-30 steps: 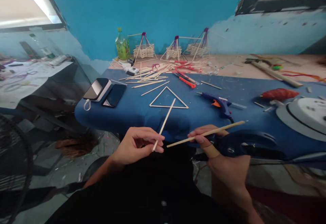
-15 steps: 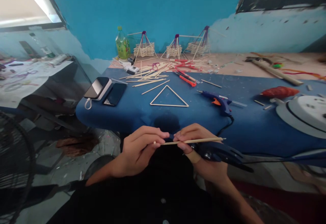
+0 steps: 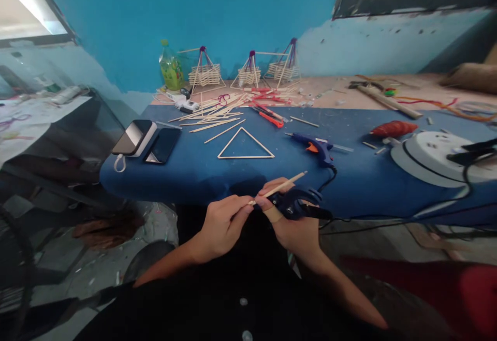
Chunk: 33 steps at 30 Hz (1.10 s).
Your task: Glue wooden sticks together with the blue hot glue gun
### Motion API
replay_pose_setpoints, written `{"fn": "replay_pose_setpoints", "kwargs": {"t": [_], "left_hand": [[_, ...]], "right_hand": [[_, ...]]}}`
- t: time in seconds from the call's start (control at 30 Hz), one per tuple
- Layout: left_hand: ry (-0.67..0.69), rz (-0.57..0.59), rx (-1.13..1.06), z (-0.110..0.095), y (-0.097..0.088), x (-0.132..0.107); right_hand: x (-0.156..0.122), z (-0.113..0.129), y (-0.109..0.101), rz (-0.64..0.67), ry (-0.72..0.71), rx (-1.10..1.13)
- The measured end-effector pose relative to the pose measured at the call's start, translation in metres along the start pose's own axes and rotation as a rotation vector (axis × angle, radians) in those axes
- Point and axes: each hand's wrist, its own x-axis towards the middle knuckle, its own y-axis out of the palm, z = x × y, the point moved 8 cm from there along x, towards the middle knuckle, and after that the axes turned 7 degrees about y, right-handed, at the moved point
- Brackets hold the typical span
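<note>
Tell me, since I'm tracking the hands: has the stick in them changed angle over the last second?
Yes. The stick now tilts more steeply toward the stick triangle, far end raised.

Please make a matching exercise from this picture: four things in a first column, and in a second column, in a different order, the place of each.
Things:
1. stick
2. stick triangle
3. two phones
4. green bottle

Places:
A. at the far edge of the table, by the blue wall
B. between the left hand and right hand
C. flat on the blue cloth, in the middle
D. at the left end of the blue cloth

Pairs: 1-B, 2-C, 3-D, 4-A
</note>
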Motion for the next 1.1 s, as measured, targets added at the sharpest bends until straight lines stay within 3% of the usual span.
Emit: {"fn": "replay_pose_setpoints", "kwargs": {"t": [0.17, 0.37, 0.67, 0.9, 1.1], "left_hand": [[-0.072, -0.072, 0.043, 0.008, -0.009, -0.001], [0.0, -0.135, 0.059, -0.003, -0.02, 0.002], [0.191, -0.065, 0.135, -0.025, -0.019, 0.006], [0.199, 0.008, 0.175, -0.025, -0.02, 0.003], [0.163, 0.063, 0.267, -0.034, -0.024, 0.003]], "right_hand": [[0.006, -0.004, 0.001, 0.125, 0.082, 0.031], [0.011, -0.011, -0.033, -0.092, 0.149, -0.133], [0.013, 0.006, -0.035, -0.017, 0.151, -0.266], [0.01, -0.006, -0.035, -0.017, 0.177, -0.37], [0.007, 0.004, -0.043, -0.124, 0.101, -0.595]]}}
